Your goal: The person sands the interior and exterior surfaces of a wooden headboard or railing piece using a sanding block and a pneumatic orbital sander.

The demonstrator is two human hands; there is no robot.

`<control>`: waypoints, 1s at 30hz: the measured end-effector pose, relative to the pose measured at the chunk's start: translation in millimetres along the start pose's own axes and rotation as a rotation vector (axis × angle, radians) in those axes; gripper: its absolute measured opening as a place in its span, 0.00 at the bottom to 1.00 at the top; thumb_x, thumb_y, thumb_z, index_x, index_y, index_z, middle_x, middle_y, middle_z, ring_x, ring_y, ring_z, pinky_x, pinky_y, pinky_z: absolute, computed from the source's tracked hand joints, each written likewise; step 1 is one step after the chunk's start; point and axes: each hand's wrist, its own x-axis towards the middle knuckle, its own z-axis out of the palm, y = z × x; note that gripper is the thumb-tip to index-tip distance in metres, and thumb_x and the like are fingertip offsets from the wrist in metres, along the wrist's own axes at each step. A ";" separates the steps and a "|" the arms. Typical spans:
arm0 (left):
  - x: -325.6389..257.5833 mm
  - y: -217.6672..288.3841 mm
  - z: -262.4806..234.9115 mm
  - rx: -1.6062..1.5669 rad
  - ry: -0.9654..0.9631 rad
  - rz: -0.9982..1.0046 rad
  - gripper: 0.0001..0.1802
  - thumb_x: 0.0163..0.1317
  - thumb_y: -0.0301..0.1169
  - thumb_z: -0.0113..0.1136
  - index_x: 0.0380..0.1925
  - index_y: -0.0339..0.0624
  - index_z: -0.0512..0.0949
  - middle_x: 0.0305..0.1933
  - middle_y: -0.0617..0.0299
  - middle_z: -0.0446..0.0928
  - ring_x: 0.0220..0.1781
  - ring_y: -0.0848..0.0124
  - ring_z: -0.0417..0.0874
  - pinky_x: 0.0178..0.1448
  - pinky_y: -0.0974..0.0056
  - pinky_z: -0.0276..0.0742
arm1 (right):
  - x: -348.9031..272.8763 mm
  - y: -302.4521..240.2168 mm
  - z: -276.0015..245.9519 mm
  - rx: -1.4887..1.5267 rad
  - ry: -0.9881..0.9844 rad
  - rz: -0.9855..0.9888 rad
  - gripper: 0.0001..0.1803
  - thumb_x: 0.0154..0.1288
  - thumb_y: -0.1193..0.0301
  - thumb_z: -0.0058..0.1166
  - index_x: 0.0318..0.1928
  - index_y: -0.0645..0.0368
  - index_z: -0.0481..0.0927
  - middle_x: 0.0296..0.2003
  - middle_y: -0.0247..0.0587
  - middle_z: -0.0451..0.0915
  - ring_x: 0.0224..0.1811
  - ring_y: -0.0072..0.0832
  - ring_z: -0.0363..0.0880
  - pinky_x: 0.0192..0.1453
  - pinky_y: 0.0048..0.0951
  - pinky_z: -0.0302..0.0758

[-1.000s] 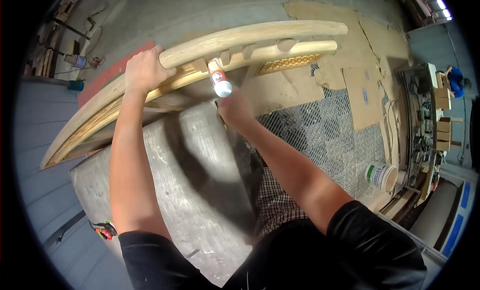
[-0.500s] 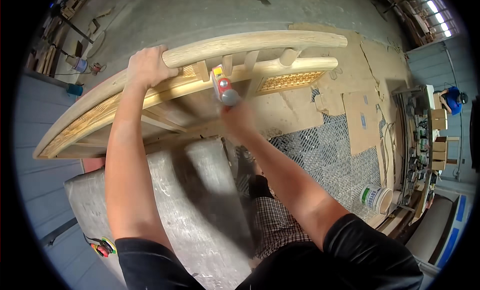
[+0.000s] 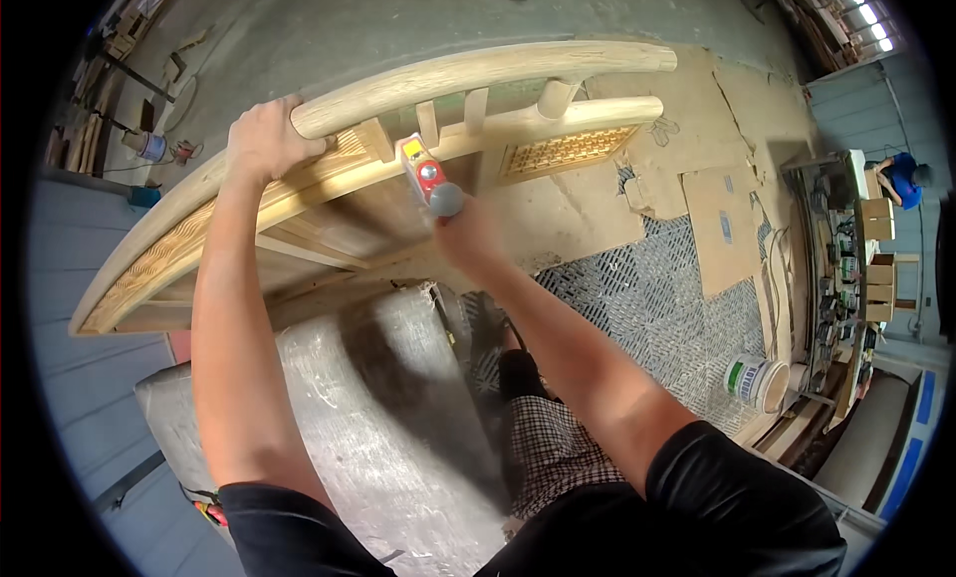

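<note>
The fingers of the left hand (image 3: 261,139) are curling closed over the end of the thick rounded top rail (image 3: 478,74) of a pale wooden frame (image 3: 299,214), gripping it where the rail is meeting the frame's long curved lower beam. The fingers of the right hand (image 3: 466,236) are wrapping shut around the bottom of a small bottle (image 3: 426,174), red and yellow with a grey rounded end. The bottle is tilting up and to the left, so that its tip is lying against the lower beam, just under the short upright spindles (image 3: 453,114) that are joining the two rails. A carved lattice panel (image 3: 568,151) is sitting in the frame just to the right of the bottle.

The frame is resting tilted across a grey, scuffed desk (image 3: 388,418), reaching well past its far edge. Beyond it, sheets of cardboard (image 3: 717,209) and a patterned mat (image 3: 647,318) are lying on the concrete floor (image 3: 398,24). A white bucket (image 3: 755,380) is standing near the mat's right edge. Far to the right, another person in a blue top (image 3: 901,179) is bending beside stacked wooden pieces.
</note>
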 end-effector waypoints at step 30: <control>-22.8 3.6 2.0 0.005 0.100 0.018 0.32 0.45 0.54 0.71 0.46 0.45 0.84 0.40 0.49 0.86 0.48 0.51 0.87 0.53 0.52 0.81 | -46.2 42.8 -68.3 -0.121 0.047 -0.063 0.13 0.64 0.64 0.58 0.39 0.62 0.82 0.34 0.60 0.84 0.40 0.58 0.83 0.43 0.53 0.79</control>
